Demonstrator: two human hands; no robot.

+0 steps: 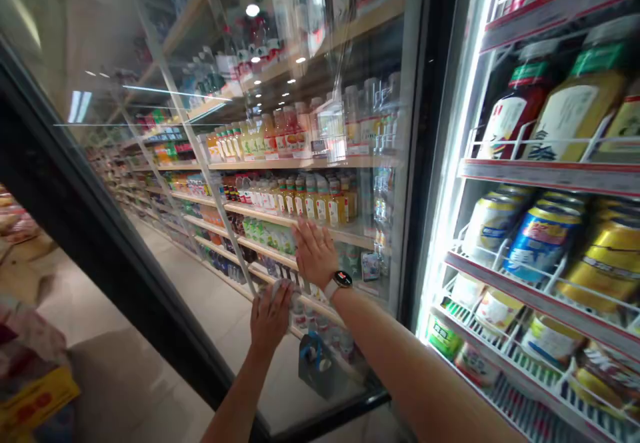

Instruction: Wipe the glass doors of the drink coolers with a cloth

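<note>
Head cam: L hand (270, 316) and R hand (314, 254) apart, both against glass cooler door (210, 183); R palm flat, L grip can't tell. I'd keep pressure even.

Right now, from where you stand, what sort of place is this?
Probably a convenience store or small supermarket: a glass-door drinks cooler, rows of plastic bottled drinks on pale wooden shelves, and colourful metal cans on white wire racks.
</note>
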